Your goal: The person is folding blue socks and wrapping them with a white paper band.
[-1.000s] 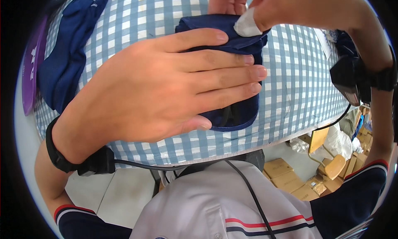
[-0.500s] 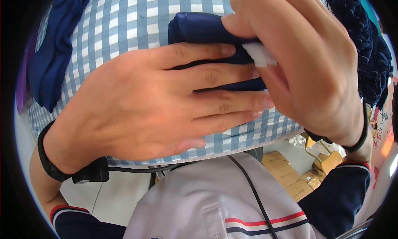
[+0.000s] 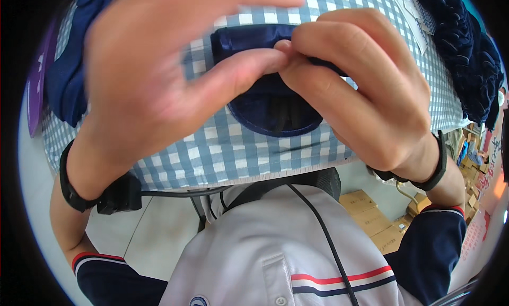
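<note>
A navy satin piece (image 3: 249, 107) with a rounded, piped lower edge lies on the blue and white checked tablecloth (image 3: 212, 157). Its upper part is folded over in a roll (image 3: 249, 38), and a dark patch shows in its lower half. My left hand (image 3: 143, 78), blurred, hovers above its left side with the fingers stretched apart from the thumb. The tip of that thumb meets the fingertips of my right hand (image 3: 366, 78). Over the right part of the satin piece, my right hand's fingers are curled in a pinch; what they hold is hidden.
Navy cloth (image 3: 69, 83) lies at the table's left, beside a purple object (image 3: 37, 94). Gathered dark navy fabric pieces (image 3: 456, 51) are heaped at the right. Cardboard boxes (image 3: 371, 221) stand on the floor below. A black cable (image 3: 323, 232) runs down my shirt.
My left hand has lifted off the satin piece and turned, baring its rounded lower half. My right hand has come lower, and the small white piece it held no longer shows.
</note>
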`<state>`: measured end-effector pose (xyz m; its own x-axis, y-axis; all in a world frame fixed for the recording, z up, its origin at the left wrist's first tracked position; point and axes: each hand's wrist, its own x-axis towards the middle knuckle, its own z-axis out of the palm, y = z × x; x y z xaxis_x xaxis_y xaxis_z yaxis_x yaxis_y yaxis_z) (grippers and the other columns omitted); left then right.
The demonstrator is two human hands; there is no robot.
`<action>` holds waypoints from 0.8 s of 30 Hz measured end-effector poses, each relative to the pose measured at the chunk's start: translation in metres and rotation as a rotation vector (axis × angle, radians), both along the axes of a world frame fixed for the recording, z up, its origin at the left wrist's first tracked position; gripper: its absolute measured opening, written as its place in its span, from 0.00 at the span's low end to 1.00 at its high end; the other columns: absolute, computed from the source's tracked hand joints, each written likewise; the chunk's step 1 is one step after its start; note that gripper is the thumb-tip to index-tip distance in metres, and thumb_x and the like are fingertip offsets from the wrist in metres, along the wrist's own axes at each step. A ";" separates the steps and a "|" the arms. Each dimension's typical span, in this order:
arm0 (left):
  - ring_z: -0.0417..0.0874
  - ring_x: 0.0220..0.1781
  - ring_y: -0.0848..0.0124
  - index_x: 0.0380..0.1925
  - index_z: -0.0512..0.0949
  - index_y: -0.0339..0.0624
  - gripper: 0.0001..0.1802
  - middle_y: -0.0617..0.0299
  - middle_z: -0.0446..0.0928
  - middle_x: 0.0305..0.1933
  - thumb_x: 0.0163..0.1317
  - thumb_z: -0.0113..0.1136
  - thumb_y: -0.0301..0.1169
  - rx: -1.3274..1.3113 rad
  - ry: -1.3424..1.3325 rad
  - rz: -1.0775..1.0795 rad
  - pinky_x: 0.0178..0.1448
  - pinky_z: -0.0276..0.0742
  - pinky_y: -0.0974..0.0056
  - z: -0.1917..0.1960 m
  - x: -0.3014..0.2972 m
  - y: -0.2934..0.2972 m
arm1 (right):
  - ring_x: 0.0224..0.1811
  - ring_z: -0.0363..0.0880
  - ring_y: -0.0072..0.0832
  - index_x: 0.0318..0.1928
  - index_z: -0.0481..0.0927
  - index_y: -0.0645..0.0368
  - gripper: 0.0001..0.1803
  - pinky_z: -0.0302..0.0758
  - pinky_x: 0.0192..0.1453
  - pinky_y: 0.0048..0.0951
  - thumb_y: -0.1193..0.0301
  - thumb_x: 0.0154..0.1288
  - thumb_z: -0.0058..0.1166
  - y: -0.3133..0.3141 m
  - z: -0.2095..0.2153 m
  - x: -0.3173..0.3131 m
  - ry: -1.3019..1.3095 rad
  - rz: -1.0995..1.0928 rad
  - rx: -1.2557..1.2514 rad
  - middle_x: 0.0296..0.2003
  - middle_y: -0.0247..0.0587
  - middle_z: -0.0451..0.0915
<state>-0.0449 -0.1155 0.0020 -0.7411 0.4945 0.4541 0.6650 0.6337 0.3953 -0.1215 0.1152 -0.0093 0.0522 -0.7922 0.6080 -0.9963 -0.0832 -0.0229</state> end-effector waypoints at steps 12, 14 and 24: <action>0.86 0.46 0.54 0.43 0.85 0.28 0.23 0.47 0.83 0.47 0.41 0.71 0.14 -0.051 0.137 0.000 0.48 0.82 0.59 -0.008 0.015 0.031 | 0.35 0.81 0.30 0.34 0.88 0.62 0.14 0.78 0.37 0.30 0.83 0.41 0.70 0.027 0.002 0.005 -0.495 0.071 0.090 0.37 0.41 0.84; 0.85 0.45 0.53 0.42 0.85 0.27 0.24 0.46 0.82 0.47 0.39 0.72 0.13 -0.065 0.163 -0.003 0.47 0.82 0.59 -0.008 0.017 0.033 | 0.35 0.81 0.29 0.37 0.87 0.62 0.16 0.78 0.37 0.30 0.83 0.43 0.70 0.023 0.013 -0.004 -0.668 0.023 0.109 0.36 0.41 0.84; 0.85 0.48 0.52 0.41 0.85 0.27 0.23 0.47 0.82 0.46 0.38 0.73 0.12 -0.178 0.257 0.066 0.48 0.82 0.59 -0.013 0.022 0.042 | 0.38 0.87 0.34 0.41 0.85 0.75 0.13 0.82 0.43 0.32 0.79 0.57 0.59 -0.014 0.102 -0.042 -1.076 -0.226 0.912 0.36 0.57 0.87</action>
<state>-0.0228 -0.0733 -0.0109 -0.6468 0.5375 0.5411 0.6836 0.7232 0.0987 -0.1631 0.1012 0.0925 -0.2774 -0.8499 -0.4480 -0.4496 0.5269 -0.7213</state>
